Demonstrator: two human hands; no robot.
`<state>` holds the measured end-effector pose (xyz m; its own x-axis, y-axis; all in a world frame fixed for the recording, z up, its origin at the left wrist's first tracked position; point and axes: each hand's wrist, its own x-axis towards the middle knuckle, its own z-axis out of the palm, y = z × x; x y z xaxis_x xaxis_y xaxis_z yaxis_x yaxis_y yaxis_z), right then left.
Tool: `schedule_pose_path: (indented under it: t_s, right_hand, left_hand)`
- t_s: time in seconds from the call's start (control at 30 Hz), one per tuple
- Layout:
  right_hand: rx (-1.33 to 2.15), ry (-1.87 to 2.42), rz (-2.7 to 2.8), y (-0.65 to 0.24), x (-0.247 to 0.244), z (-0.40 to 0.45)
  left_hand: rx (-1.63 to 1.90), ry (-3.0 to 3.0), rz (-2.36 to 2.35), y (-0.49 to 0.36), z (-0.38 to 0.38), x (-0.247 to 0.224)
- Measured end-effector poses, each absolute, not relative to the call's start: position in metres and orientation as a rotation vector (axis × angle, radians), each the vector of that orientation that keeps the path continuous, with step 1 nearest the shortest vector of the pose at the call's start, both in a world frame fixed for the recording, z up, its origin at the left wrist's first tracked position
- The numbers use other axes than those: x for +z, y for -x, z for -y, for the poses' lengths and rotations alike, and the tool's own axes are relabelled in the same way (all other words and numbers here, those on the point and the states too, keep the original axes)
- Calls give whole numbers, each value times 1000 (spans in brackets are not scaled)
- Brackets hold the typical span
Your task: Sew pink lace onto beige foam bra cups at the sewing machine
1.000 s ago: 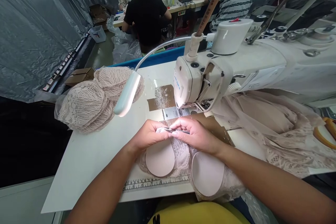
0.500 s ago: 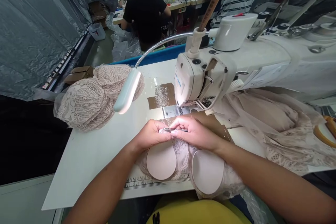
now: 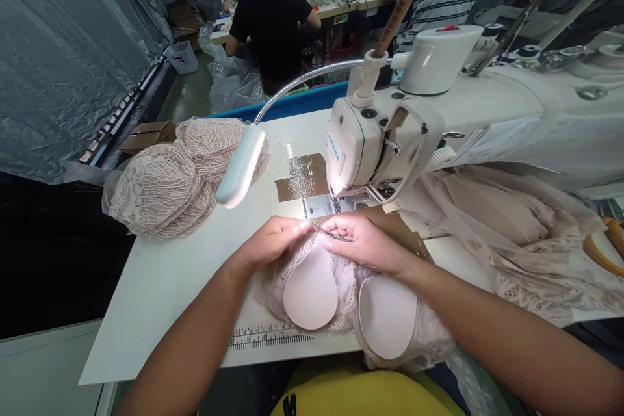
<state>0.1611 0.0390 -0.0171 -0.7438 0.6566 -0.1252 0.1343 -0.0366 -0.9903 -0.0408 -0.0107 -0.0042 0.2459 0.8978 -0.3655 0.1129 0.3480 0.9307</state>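
A lace bra [image 3: 311,292] with two pale moulded cups lies in front of me at the table's near edge. My left hand [image 3: 273,242] pinches the top edge of its lace above the left cup. In my right hand [image 3: 364,244] is a slim dark metal tool [image 3: 338,236], thread snips or tweezers, I cannot tell which. Its tip points left at the lace edge by my left fingertips. Both hands are just in front of the sewing machine [image 3: 348,149], below its needle area. The right cup [image 3: 389,318] rests under my right forearm.
Stacked lace cups [image 3: 156,188] lie on the left of the white table [image 3: 195,299]. A lamp [image 3: 241,166] on a bendy neck hangs over it. Beige lace fabric [image 3: 507,214] and orange-handled scissors [image 3: 602,250] are at right. A printed ruler [image 3: 273,338] runs along the front edge. Co-workers sit beyond.
My left hand has shifted slightly left and up, drawing the lace upward. The left cup has moved a little right and up. The metal tool now slants down to the right.
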Motion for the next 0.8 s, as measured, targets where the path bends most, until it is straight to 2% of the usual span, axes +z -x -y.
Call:
schedule_pose_path:
  t_s: [0.33, 0.6, 0.8]
  right_hand:
    - [1711, 894, 1960, -165, -13, -41]
    - [1617, 849, 2010, -165, -14, -40]
    - [1649, 775, 1955, -164, -15, -39]
  left_hand:
    - [834, -970, -1222, 66, 1, -5]
    - [741, -1299, -1295, 40, 13, 2]
    - [737, -1235, -1242, 31, 13, -7]
